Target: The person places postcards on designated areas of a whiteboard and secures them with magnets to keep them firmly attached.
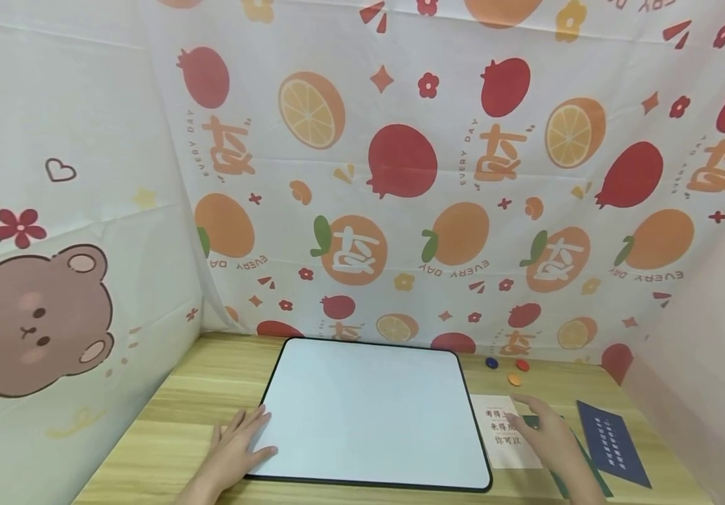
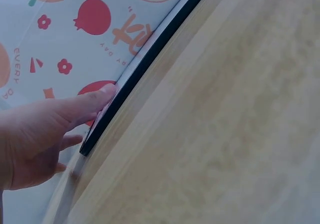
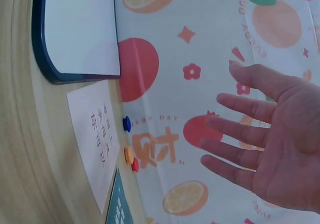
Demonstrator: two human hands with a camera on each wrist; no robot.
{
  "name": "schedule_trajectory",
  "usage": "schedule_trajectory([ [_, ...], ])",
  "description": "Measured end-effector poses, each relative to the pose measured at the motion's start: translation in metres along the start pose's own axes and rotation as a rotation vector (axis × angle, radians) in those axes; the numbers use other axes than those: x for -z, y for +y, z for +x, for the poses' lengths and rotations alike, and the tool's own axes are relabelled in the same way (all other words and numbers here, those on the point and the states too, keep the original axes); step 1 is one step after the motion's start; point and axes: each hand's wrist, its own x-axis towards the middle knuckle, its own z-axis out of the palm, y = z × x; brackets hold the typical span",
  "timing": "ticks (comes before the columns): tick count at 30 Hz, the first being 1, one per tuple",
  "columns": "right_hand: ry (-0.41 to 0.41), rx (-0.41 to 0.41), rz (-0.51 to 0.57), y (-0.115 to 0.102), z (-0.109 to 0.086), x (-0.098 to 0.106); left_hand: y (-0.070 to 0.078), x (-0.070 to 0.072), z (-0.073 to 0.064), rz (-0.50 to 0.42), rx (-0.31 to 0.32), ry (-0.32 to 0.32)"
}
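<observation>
A whiteboard (image 1: 369,414) with a dark rim and rounded corners lies flat on the wooden table. On its lower left edge rests my left hand (image 1: 233,449), fingers spread. The left wrist view shows that thumb (image 2: 102,96) against the board's rim. My right hand (image 1: 548,438) hovers over the cards right of the board, its fingers loosely extended and holding nothing. Beneath it lie a white card (image 1: 507,452) with printed characters, beside the board, and a green card (image 3: 119,204), partly hidden by the hand and forearm in the head view.
A dark blue card (image 1: 615,442) with white writing lies farther right. Behind the cards sit three small round pieces: blue (image 1: 491,362), red (image 1: 522,365) and orange (image 1: 515,379). A fruit-patterned cloth (image 1: 400,280) hangs along the table's back; a bear-printed cloth (image 1: 72,210) covers the left side.
</observation>
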Motion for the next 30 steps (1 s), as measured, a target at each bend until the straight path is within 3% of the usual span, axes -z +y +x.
schedule_trajectory([
  [9,0.002,-0.021,-0.009,0.006,-0.006,-0.004,0.007,0.001,-0.001,0.036,0.033,-0.032],
  [16,-0.011,-0.093,-0.051,0.015,-0.008,-0.007,0.015,0.006,0.000,0.057,0.083,-0.087],
  [22,-0.044,-0.165,-0.075,0.025,-0.004,-0.009,0.016,0.007,0.001,0.080,0.089,-0.100],
  [30,-0.101,-0.167,-0.098,0.039,0.004,-0.016,0.019,0.011,0.002,0.082,0.087,-0.099],
])
